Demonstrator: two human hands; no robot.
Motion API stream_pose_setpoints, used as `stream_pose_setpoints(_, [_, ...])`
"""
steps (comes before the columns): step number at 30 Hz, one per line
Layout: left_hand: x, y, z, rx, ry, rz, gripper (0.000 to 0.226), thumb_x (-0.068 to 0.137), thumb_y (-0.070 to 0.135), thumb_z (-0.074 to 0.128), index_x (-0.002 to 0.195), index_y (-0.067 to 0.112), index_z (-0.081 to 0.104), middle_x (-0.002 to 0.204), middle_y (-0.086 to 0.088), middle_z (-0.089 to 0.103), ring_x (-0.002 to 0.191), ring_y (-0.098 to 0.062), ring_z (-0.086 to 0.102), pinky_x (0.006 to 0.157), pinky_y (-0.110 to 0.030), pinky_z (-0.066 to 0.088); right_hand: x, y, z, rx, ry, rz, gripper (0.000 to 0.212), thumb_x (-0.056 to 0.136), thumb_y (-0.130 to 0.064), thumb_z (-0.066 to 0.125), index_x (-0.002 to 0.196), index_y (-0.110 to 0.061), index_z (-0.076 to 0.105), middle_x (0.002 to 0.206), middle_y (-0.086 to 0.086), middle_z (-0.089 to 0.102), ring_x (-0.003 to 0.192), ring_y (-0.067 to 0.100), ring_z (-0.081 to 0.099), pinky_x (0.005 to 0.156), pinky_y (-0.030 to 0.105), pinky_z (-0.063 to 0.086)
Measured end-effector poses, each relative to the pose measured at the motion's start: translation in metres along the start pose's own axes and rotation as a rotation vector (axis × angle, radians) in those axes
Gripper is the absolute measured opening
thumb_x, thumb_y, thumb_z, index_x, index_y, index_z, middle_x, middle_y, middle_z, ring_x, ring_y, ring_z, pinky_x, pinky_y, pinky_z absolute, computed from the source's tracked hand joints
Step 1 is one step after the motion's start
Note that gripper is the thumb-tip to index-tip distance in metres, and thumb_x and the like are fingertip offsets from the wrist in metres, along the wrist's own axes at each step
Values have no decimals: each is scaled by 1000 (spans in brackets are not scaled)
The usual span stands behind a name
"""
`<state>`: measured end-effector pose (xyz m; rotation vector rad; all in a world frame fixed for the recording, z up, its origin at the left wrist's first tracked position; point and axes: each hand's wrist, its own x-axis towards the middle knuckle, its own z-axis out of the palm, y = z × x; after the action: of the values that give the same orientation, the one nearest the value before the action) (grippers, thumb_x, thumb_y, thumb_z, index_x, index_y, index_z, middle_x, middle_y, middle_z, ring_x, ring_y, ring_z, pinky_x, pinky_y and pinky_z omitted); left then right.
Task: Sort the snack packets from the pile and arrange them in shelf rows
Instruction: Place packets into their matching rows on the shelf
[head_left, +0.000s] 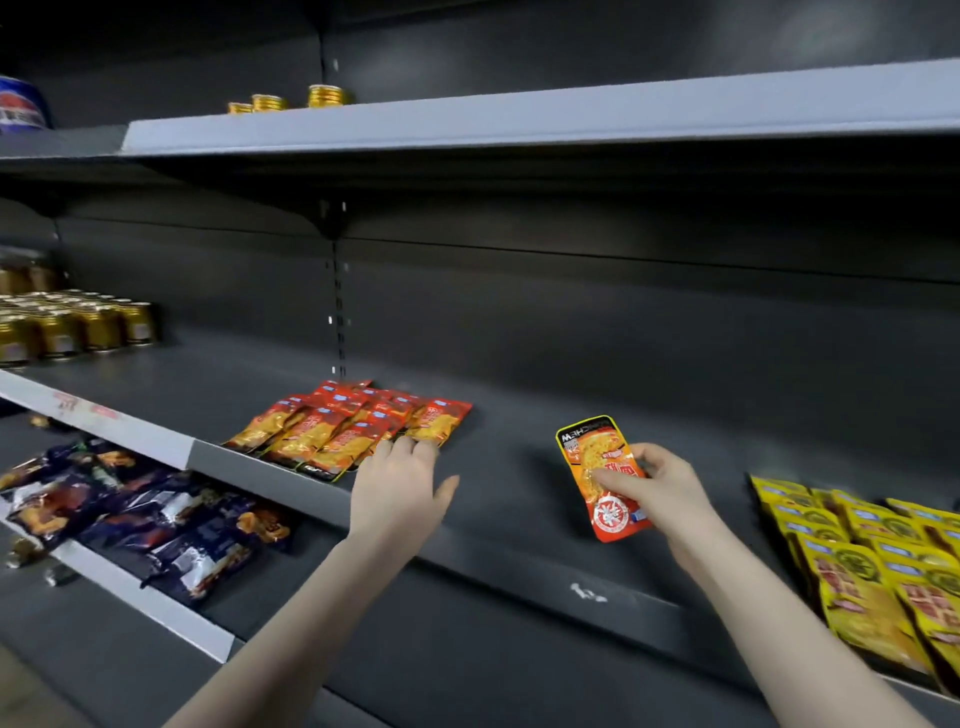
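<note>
Several red-orange snack packets lie in overlapping rows on the dark middle shelf. My left hand reaches over the shelf edge with straight fingers, and its fingertips touch the near end of those rows. My right hand pinches one orange-red packet between thumb and fingers and holds it upright above the shelf, right of the rows.
Yellow packets lie in rows at the right end of the shelf. Dark blue packets are piled on the lower shelf at left. Gold cans stand at far left, and a few more gold cans on the top shelf.
</note>
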<state>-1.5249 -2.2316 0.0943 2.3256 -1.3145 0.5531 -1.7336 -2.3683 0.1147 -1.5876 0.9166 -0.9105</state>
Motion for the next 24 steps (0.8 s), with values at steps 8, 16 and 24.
stream_pose_setpoints(8, [51, -56, 36, -99, -10, 45, 40, 93, 45, 49, 121, 17, 56, 118, -3, 58, 111, -24, 48, 91, -33, 39, 38, 3, 79, 17, -35, 7, 20, 78, -7, 74, 94, -10, 62, 89, 7, 71, 70, 18, 68, 61, 27, 54])
stream_pose_setpoints(16, [114, -113, 49, -117, 31, 69, 42, 91, 45, 53, 120, 14, 59, 117, -7, 60, 109, -28, 50, 90, -36, 40, 79, -8, 134, -67, -108, 43, 32, 77, 2, 68, 101, -18, 60, 96, 3, 69, 78, 19, 68, 63, 24, 53])
stream_pose_setpoints(24, [147, -165, 68, -225, 22, 194, 38, 90, 44, 56, 115, 16, 62, 111, -6, 63, 105, -26, 53, 89, -37, 42, 89, -8, 180, 2, 85, 46, 40, 69, 3, 76, 101, -19, 64, 97, 3, 68, 78, 15, 67, 63, 22, 52])
